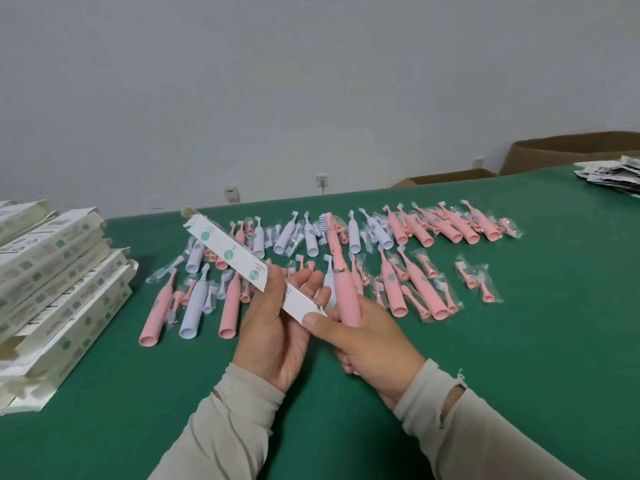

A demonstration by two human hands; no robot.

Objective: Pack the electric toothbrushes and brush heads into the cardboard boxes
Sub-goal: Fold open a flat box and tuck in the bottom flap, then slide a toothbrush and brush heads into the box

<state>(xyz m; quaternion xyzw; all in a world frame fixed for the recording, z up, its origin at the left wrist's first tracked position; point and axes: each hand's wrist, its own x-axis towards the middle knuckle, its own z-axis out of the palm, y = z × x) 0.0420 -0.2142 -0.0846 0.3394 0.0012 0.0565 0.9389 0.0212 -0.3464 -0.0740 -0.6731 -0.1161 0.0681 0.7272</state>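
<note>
Grey wall behind; green counter [519, 341] strewn with pink and white toothbrushes and bagged brush heads. Stack of cartons [59, 285] at left. Left hand [277, 327] cradles a slim white box [239, 261], far flap open. Thin card, crushable: support its long sides. Right hand [367, 344] grips a pink toothbrush [341, 271] low on its body. Rigid, light, probably smooth: hold the handle, not the bristles.

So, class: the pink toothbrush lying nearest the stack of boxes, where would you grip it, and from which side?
Grip the pink toothbrush around its wide lower handle, coming from above; that thick end points toward the near table edge, while the neck tapers thin.
</note>
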